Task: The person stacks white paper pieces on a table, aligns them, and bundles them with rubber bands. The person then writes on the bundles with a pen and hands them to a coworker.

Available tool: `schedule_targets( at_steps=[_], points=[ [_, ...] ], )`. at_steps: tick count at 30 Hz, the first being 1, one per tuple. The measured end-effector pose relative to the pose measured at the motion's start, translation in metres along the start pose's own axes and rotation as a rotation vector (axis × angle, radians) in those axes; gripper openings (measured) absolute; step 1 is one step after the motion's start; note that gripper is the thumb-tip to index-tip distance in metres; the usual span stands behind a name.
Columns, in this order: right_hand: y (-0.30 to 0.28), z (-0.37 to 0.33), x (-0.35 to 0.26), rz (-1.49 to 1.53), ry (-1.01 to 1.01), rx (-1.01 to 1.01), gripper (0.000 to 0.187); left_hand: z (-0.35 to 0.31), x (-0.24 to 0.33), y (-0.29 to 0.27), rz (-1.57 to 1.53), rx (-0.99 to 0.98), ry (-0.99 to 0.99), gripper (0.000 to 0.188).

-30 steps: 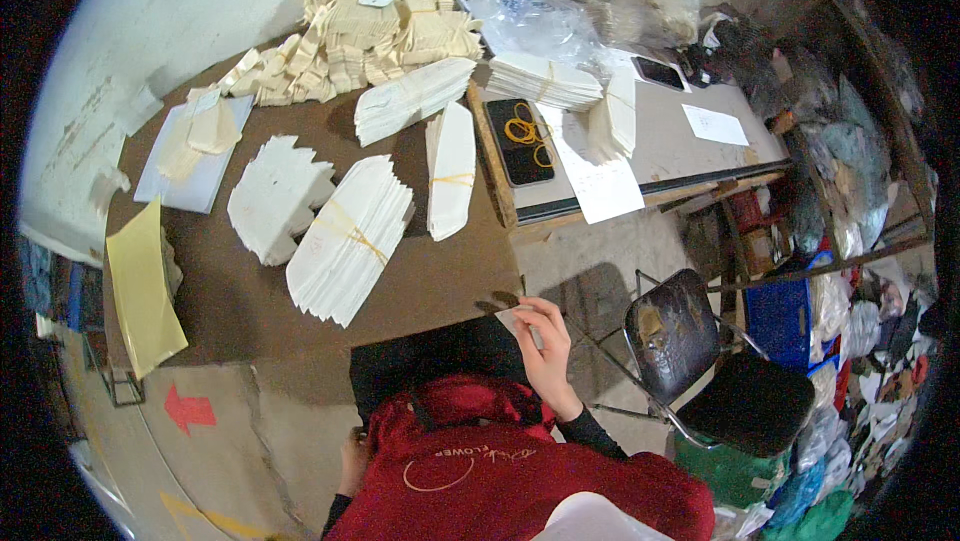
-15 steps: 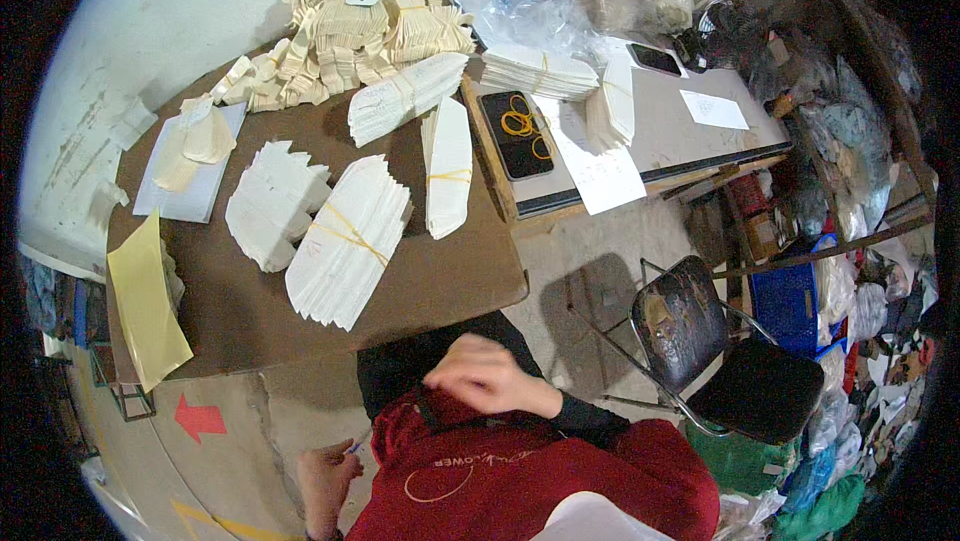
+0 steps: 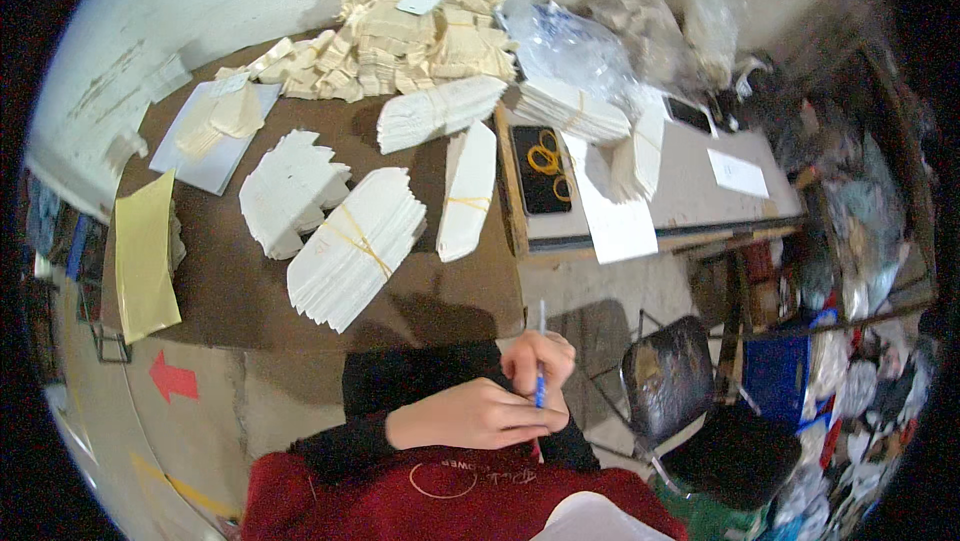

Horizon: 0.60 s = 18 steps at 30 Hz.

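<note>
Both hands (image 3: 500, 401) were closed around a blue pen (image 3: 540, 366), held upright just below the brown table (image 3: 250, 291) edge.

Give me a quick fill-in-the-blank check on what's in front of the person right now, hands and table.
1. Both hands meet near the lap, and the right hand holds a thin blue ____ upright.
2. The left hand lies against the right hand, below the near edge of the brown ____.
3. The nearest stack of white tags is bound with a yellow ____.
4. Loose yellow rubber bands lie in a black ____.

Missing words: pen; table; rubber band; tray
</note>
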State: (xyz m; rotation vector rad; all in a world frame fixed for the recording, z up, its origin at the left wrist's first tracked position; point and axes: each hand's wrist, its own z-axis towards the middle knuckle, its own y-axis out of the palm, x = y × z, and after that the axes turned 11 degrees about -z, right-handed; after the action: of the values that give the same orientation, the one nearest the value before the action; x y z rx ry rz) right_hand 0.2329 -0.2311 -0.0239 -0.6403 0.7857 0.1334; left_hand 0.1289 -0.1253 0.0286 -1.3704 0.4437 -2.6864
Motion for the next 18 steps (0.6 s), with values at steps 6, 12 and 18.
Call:
schedule_targets(
  at_steps=[6,12,18],
  points=[
    [-0.048,0.028,0.053,0.495,-0.198,0.214,0.036,0.065,-0.036,0.022,-0.353,-0.041,-0.112,0.057],
    [-0.081,0.019,0.086,0.237,0.419,0.819,0.022,0.182,-0.142,0.028,0.051,0.490,-0.199,0.071],
    [-0.099,-0.005,0.102,0.040,0.379,0.773,0.017,0.260,-0.237,0.029,0.329,0.788,-0.347,0.099]
  ],
)
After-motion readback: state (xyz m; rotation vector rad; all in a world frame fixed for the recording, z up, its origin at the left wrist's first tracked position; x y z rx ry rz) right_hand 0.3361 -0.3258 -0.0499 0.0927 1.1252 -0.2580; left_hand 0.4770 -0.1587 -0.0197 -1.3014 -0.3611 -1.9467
